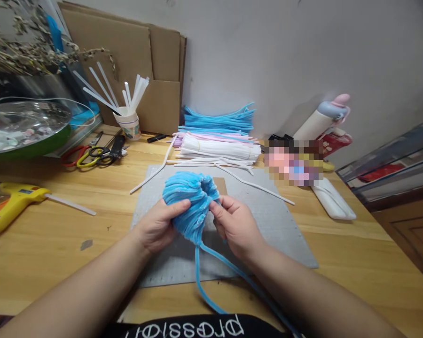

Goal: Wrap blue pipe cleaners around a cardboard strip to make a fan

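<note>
A rounded bundle of blue pipe cleaners [185,199], gathered around a dark opening at its upper right, is held between my hands above the grey cutting mat [155,263]. My left hand [160,225] wraps the left side, its thumb lying across the front. At the right rim, my right hand [234,223] pinches the edge between thumb and fingers; its other fingertips are partly hidden. Two long blue strands [200,277] hang from the bottom of the bundle toward my body.
Pipe cleaner bundles in blue [218,119] and white [220,149] lie behind the mat. Left are a yellow glue gun [19,204], scissors [97,155] and a paper cup [129,124] of glue sticks. A white bottle [313,119] and white pouch [334,199] sit at right.
</note>
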Motion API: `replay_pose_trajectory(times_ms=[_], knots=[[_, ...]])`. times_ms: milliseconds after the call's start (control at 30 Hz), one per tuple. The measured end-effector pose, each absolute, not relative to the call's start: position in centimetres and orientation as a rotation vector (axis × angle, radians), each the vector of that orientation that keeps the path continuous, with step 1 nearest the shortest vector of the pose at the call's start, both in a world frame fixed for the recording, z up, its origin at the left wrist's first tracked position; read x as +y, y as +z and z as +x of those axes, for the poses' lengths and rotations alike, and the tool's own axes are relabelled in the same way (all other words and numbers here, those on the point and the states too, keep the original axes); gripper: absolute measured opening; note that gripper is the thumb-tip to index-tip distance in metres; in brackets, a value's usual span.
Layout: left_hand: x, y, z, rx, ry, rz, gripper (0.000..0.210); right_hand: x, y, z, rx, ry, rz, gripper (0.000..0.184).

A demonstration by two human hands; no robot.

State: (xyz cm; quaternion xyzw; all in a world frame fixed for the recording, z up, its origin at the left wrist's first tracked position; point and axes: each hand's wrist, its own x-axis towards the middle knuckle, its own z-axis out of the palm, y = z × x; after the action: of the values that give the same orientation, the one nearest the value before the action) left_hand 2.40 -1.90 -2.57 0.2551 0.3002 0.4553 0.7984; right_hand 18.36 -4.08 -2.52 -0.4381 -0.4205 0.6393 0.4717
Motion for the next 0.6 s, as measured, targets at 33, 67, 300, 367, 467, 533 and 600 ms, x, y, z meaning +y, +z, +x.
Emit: replay_pose_trajectory(times_ms=[33,67,300,367,467,533,600], knots=[[-2.0,-2.6,2.4,0.654,0.989,0.578,0.031,-4.2,-2.6,18.4,-1.054,1.555,-1.072,0.032],[-2.1,-2.6,2.4,0.670,1.005,0.588,0.031,-4.4,-2.6,18.3,-1.077,1.550,-1.063,0.031],[-2.4,-2.0,2.2,0.673,0.975,0.452,0.031,-4.8,-1.9,18.1,-1.063,1.674,-0.938,0.032],[-2.0,-1.8,1.8,0.716,0.965,0.545,0.031,-4.5,-1.8,18.5,-1.080,1.623,-0.963,0.030],[-1.3,-1.7,1.0,0.926,1.226,0.736,0.034,-3.9,-1.6,19.1,-1.099,1.486,-1.029,0.026],[-1.4,-1.5,0.7,1.160,1.609,1.029,0.037,-3.6,-1.5,19.3,-1.100,1.427,-1.068,0.026],[-2.0,-1.1,0.8,1.330,1.845,1.591,0.042,-3.7,-1.2,19.2,-1.131,1.387,-1.108,0.025]])
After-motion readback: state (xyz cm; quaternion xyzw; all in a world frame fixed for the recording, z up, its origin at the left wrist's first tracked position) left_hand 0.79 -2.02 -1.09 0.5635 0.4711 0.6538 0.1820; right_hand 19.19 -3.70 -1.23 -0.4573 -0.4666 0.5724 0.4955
